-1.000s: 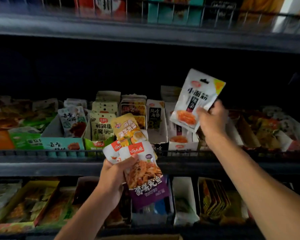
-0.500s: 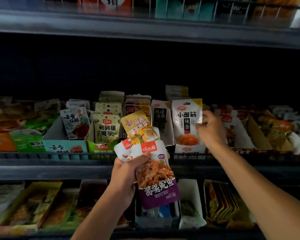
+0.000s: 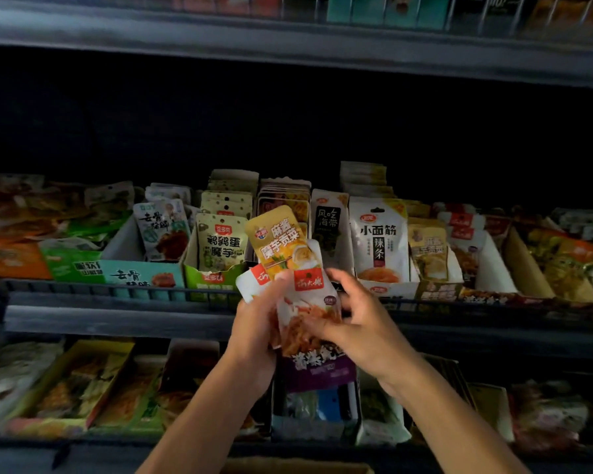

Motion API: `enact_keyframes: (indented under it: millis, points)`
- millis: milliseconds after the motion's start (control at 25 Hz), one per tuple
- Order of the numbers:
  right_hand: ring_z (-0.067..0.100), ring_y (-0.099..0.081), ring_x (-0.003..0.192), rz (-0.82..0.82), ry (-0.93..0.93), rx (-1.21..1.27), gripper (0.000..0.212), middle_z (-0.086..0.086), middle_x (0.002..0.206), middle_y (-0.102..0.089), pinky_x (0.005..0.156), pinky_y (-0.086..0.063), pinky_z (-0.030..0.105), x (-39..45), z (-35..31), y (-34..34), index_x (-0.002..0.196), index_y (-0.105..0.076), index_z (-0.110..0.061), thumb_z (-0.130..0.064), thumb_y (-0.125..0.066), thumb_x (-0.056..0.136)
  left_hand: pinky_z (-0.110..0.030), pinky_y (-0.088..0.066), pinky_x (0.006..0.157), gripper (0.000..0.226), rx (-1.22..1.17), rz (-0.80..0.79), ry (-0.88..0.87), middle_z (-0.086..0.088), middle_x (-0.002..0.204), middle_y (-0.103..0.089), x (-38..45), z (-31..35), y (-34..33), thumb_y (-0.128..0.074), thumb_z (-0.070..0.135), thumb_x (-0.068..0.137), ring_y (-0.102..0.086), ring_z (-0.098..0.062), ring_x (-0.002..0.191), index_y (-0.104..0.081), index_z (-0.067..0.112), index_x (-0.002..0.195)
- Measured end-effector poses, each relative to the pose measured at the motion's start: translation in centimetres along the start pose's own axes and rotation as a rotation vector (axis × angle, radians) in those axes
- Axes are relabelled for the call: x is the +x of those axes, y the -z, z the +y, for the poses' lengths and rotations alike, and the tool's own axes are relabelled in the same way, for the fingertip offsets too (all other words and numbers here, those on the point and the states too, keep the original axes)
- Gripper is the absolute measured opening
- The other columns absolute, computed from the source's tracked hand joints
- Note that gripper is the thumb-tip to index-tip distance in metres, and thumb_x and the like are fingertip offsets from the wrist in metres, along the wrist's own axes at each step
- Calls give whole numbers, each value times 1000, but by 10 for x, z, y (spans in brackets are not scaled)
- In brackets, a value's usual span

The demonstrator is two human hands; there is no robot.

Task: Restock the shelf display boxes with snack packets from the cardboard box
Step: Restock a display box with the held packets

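My left hand [image 3: 254,331] grips a fan of snack packets in front of the middle shelf: a yellow packet [image 3: 281,244] at the back and a white-and-purple packet [image 3: 317,323] in front. My right hand [image 3: 358,328] has its fingers on the front of that white-and-purple packet, thumb side up; the motion blurs it. The white packet with orange food [image 3: 379,242] stands upright in its white display box [image 3: 387,289] on the middle shelf, to the right of the hands. A strip of the cardboard box [image 3: 295,466] shows at the bottom edge.
Rows of display boxes fill the middle shelf, among them a teal box [image 3: 141,273] and a green box [image 3: 213,278]. A wire rail [image 3: 100,290] runs along the shelf front. The lower shelf holds more boxes, one a yellow tray [image 3: 83,381]. An upper shelf edge [image 3: 288,46] overhangs.
My right hand set the white packet with orange food into its display box, let go and came down left onto the packets in my left hand. The view shifted slightly.
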State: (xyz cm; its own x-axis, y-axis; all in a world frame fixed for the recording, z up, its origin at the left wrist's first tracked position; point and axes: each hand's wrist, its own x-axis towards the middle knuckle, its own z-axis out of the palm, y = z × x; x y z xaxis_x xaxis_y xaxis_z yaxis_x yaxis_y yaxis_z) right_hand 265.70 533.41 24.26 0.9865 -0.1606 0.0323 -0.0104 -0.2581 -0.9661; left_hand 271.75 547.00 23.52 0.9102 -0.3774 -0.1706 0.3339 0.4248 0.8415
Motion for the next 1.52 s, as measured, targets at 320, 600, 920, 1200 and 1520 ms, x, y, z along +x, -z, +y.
enact_keyframes:
  millis: [320,600,920,1200,1520]
  points:
    - [21,-71,103,-147,-202,194,45,8,105,-76,99,-51,38,-6,10,3,115,-64,-17,4,-75,77,-49,-56,84,30,-212,142,60,-14,101,-76,-2,11,8,-62,31,91,-74,-33,90,-67,12,114]
    - [33,-68,106,-7,-190,335,34,14,104,-75,105,-44,50,-4,16,16,96,-75,-16,-8,-78,64,-48,-55,82,33,-393,150,76,-13,107,-75,1,21,16,-55,28,94,-72,-33,97,-66,9,119]
    - [31,-71,100,61,-165,683,43,18,111,-72,84,-53,43,-4,12,37,113,-66,-6,-3,-69,70,-49,-56,85,29,-284,247,44,-13,100,-77,5,33,28,-60,22,92,-73,-34,92,-68,9,116]
    - [8,-69,100,209,-31,241,44,-12,105,-74,83,-55,29,-4,7,13,116,-60,-31,-32,-79,75,-43,-59,73,35,65,-5,167,-19,98,-76,-12,4,4,-63,15,87,-74,-33,75,-63,5,121]
    - [19,-73,96,320,-16,645,38,3,107,-75,68,-57,30,-3,12,23,121,-61,-17,-5,-67,85,-40,-60,75,27,173,-51,9,-16,110,-74,-5,-1,5,-56,10,94,-71,-31,87,-66,8,119]
